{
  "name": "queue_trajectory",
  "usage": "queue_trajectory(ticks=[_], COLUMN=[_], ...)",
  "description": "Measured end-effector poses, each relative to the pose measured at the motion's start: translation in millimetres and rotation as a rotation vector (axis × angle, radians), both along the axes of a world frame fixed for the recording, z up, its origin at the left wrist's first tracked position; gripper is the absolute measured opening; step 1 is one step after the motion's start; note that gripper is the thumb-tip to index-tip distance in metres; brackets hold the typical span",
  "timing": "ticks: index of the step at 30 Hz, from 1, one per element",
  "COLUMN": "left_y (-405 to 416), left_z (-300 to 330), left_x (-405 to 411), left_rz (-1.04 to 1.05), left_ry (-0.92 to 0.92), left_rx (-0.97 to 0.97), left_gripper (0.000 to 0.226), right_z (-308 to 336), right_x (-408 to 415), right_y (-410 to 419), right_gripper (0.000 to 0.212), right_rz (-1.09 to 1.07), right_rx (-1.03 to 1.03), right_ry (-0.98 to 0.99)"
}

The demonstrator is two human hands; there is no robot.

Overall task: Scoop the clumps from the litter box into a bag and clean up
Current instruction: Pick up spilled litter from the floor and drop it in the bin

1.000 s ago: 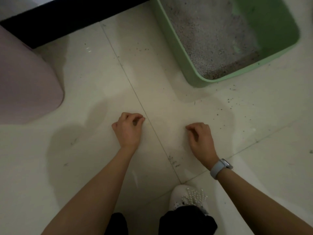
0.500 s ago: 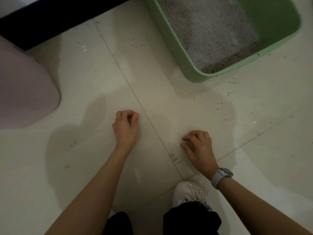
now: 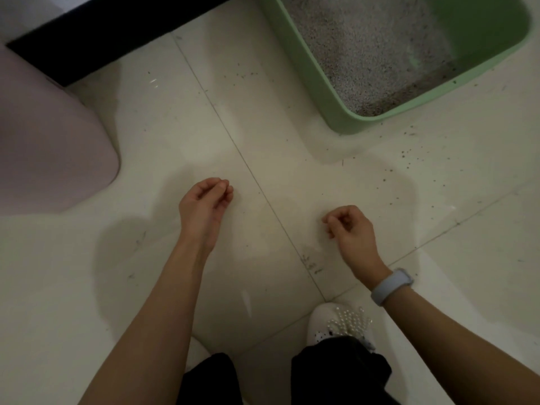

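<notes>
1. Plainly, the litter box (image 3: 339,112) is a green plastic tub standing on the tiled floor (image 3: 146,141), well beyond the fingertips of both hands and nearer the right hand's (image 3: 352,232) side.
2. It holds grey granular litter (image 3: 368,51); no distinct clump can be made out. Judged by looks, the tub is stiff and smooth, and fairly heavy when loaded, so its thick rim is the place to grip.
3. Loose litter grains (image 3: 409,154) lie scattered beyond the right fingers, with a few just behind them on the tile seam. They look light, tiny and hard to pinch; sweeping should suit better.
4. Left hand (image 3: 204,204): fingers curled loosely, holding nothing visible.
5. Right fingers (image 3: 336,222) are curled inward, tips together; whether they pinch any grains I cannot tell.
6. No scoop or bag is visible. A pink bin (image 3: 49,141) stands well off beyond the left fingers, contents hidden.
</notes>
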State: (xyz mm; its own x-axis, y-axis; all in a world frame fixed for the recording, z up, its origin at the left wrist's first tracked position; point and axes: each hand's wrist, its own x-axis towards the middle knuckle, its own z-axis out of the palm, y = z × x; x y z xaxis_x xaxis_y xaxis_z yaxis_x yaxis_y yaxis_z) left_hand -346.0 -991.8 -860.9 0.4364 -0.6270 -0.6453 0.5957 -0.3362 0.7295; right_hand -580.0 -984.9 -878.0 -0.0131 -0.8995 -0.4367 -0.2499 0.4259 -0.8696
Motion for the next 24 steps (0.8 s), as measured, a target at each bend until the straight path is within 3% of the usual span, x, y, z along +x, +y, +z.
queue_trajectory(ticks=[3,6,9,12,15,21,24], left_y=[3,7,14,31,50,70,73], left_z=[3,5,0,-10,-13,-19,-21], left_x=[4,6,4,4,1,-9,-11], left_rz=[-0.016,-0.062,-0.174,-0.457,-0.629,-0.838,-0.884], left_ry=[0.029,0.093,-0.016,-0.529,-0.841,-1.002,-1.036], left_rx=[-0.001,0.046,0.157,0.238,0.246,0.199,0.198], left_gripper=[0.024,0.03,0.028,0.025,0.013,0.008,0.012], right_z=[9,13,11,6,-1,-23,-24], right_x=[0,-2,-2,-6,-9,-13,-12], right_y=[-13,-19,-17,-9,3,12,14], right_gripper=[0.024,0.032,0.035,0.023,0.01,0.002,0.009], right_rz=[-0.197,-0.178,-0.085,0.264,0.499,0.619,0.608], right_rx=[0.283,0.371,0.319,0.107,-0.076,-0.317,-0.347], right_ry=[-0.454,-0.512,-0.278,0.161,0.358,0.512,0.538])
